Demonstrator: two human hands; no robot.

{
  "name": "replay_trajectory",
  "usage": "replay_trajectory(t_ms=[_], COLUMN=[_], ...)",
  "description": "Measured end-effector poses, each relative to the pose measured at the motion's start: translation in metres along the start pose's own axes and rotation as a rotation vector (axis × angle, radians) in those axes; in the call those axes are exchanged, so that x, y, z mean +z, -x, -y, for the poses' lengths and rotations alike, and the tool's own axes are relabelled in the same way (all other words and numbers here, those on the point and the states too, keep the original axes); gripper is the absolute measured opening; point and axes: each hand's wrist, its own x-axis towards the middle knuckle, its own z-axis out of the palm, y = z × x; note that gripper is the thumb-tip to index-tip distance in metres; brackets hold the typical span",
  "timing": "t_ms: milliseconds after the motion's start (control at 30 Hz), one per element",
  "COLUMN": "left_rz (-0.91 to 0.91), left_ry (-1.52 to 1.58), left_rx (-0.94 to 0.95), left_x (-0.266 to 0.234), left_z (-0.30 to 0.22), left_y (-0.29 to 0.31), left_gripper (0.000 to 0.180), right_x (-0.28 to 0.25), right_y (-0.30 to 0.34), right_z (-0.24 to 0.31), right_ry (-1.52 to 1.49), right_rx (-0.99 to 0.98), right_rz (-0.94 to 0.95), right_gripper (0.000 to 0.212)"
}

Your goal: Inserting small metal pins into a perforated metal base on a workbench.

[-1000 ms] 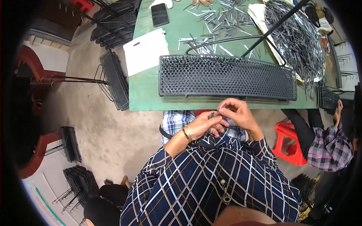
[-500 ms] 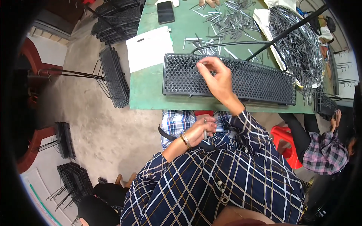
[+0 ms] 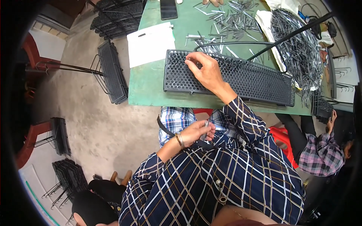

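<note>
A long black perforated rack (image 3: 249,81) with a wire handle lies along the front of the green table (image 3: 147,90). Over its left part is my right hand (image 3: 208,73), thumb and forefinger drawn together just above the holes. Whatever is in that pinch is too small to make out. Low in front of my lap, my left hand (image 3: 196,132) is closed round a few slim grey metal rods whose ends stick out past the thumb. Many similar loose metal rods (image 3: 237,22) are strewn on the table behind the rack.
A white sack (image 3: 298,45) heaped with metal rods stands at the right. A white sheet (image 3: 151,45) and a black phone (image 3: 168,9) lie on the table's left. Other racks (image 3: 113,73) hang left of it. A co-worker (image 3: 324,152) sits at the right by a red stool (image 3: 283,141).
My right hand has shifted left along the rack, its thumb and forefinger still close together. The left hand's thumb has moved across the rods it holds. The whole view has shifted slightly.
</note>
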Motion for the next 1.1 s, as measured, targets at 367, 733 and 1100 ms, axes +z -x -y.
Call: replay_trajectory(t_ms=[367, 733, 1100], left_rz=[-0.100, -0.062, -0.028], left_ry=[0.051, 0.077, 0.064], left_rx=[0.045, 0.011, 0.064], left_x=[0.004, 0.008, 0.008], left_z=[-0.031, -0.023, -0.027], left_y=[0.004, 0.005, 0.003], left_gripper=[0.024, 0.034, 0.030], right_x=[0.001, 0.003, 0.006], right_y=[-0.002, 0.005, 0.003], right_z=[0.001, 0.004, -0.004], right_ry=[0.091, 0.123, 0.046], right_rx=[-0.156, -0.120, -0.058], right_rz=[-0.005, -0.004, -0.003], right_gripper=[0.015, 0.016, 0.017])
